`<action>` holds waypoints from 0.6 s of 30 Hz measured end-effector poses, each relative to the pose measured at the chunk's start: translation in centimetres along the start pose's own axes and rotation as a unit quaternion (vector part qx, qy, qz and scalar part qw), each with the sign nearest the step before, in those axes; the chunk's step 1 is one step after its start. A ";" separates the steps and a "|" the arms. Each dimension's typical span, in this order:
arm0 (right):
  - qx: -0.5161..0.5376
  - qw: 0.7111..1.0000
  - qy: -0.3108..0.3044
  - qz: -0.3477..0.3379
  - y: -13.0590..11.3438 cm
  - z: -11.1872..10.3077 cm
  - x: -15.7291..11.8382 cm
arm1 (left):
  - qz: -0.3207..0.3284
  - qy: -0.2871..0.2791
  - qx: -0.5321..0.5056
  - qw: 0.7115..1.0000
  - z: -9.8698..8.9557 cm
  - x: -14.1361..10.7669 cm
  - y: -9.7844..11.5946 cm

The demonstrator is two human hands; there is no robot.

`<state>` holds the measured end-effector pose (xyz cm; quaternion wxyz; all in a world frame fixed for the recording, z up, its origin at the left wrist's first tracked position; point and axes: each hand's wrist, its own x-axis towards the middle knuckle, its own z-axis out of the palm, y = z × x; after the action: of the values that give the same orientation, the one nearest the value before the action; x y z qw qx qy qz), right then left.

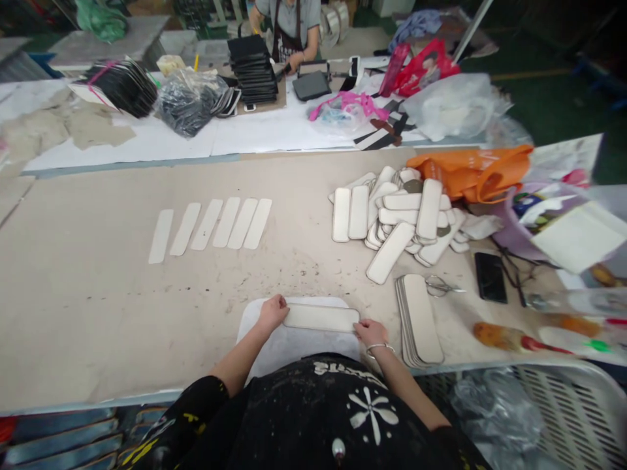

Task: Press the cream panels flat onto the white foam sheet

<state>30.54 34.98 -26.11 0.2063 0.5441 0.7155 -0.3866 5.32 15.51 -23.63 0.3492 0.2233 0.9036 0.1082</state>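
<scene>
A long cream strip with rounded corners and a dark edge point(321, 317) lies level in front of me, over a white sheet point(294, 349). At its left end, my left hand point(274, 311) pinches it between thumb and fingers. My right hand point(371, 331), with a bracelet at the wrist, grips the opposite end. Just right of that hand sits a neat stack of similar strips point(424, 320). Farther off is a loose heap of such strips point(392, 215). Several thin pale strips point(220, 224) lie in a slanted row at the left.
Scissors point(441, 285), a black phone point(490, 277) and a brush-like tool with an amber handle point(504, 336) lie at the right. Behind them stand a purple basket point(509, 219) and an orange bag point(475, 171). Across the table, a co-worker point(294, 32) handles black pieces beside a black stack point(252, 68).
</scene>
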 end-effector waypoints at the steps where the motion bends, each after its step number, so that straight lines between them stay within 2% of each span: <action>1: 0.000 1.000 0.001 0.001 0.0 0.0 0.0 | -0.002 0.003 0.009 1.000 0.1 0.0 0.1; 6: 0.005 1.000 0.004 0.002 0.0 0.1 0.0 | -0.015 0.030 0.013 0.999 0.8 -0.3 -0.1; 11: 0.001 1.000 0.004 -0.003 0.1 0.0 0.0 | -0.033 0.083 -0.073 0.993 1.1 -0.7 -1.4; 18: -0.007 1.000 -0.001 -0.015 0.6 0.1 0.1 | -0.002 0.047 -0.131 0.990 1.4 -2.0 -3.3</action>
<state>31.04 35.03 -26.46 0.2050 0.5315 0.7260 -0.3851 6.56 11.69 -24.66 0.3329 0.1688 0.8973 0.2357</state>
